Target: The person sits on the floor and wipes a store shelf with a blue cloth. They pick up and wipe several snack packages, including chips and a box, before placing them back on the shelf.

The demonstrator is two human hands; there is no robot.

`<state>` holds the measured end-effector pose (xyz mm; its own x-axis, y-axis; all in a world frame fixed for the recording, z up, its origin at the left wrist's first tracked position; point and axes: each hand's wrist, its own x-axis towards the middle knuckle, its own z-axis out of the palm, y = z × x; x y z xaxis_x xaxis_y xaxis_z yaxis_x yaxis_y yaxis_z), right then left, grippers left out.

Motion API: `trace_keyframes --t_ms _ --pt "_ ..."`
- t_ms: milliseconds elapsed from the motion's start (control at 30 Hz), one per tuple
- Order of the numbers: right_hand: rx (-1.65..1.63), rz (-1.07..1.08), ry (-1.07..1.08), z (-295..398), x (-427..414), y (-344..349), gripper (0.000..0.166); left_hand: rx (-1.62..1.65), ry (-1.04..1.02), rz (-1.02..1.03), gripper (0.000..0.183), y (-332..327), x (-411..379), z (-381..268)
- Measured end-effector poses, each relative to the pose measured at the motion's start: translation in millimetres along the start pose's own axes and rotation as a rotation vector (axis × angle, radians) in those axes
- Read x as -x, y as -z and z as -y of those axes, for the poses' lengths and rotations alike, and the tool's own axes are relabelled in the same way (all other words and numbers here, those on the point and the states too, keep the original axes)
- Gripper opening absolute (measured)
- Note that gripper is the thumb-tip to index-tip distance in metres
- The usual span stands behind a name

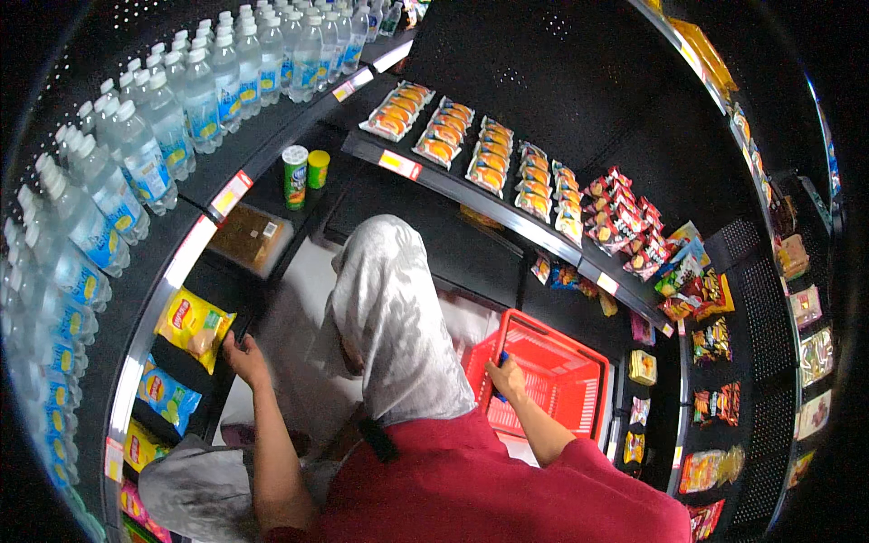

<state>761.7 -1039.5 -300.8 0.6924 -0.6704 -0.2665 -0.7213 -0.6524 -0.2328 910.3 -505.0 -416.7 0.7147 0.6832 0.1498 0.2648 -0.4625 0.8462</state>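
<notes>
My left hand [247, 361] is at the right edge of a yellow bag of Lay's chips [193, 327] on the lower left shelf. Its thumb is apart from the fingers, and the fingertips meet or nearly meet the bag's edge. A blue chip bag [168, 395] and another yellow chip bag [141, 448] lie nearer to me on that shelf. On the right, my right hand [506, 377] is closed around the handle of a red plastic shopping basket [577, 360]. The basket hangs tilted, and no goods show in its visible part.
Bottled drinks [204, 115] crowd the upper left shelf. Two snack canisters [295, 176] and a brown package [250, 237] stand below. Wrapped pastries [489, 163] and red snack packets [621, 217] line the middle shelf [475, 210]. My bent knee [400, 326] is between my arms. More packaged food fills the right shelves.
</notes>
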Motion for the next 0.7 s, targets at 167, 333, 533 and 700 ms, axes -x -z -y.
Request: trace_keyframes --t_ms 167,333,533,700 --pt "0.102 0.017 -0.015 -36 0 34 0.061 0.162 0.048 0.072 0.036 2 15 -29" --pt "0.078 -0.155 -0.126 -115 -9 31 0.055 0.172 -0.117 0.164 0.024 -20 50 -40" --pt "-0.109 -0.161 -0.342 -111 -42 -33 0.052 0.295 -0.026 0.751 0.017 -45 126 10" --pt "0.057 -0.411 -0.287 -118 -15 -21 0.045 -0.200 -0.248 1.425 0.033 -53 193 42"
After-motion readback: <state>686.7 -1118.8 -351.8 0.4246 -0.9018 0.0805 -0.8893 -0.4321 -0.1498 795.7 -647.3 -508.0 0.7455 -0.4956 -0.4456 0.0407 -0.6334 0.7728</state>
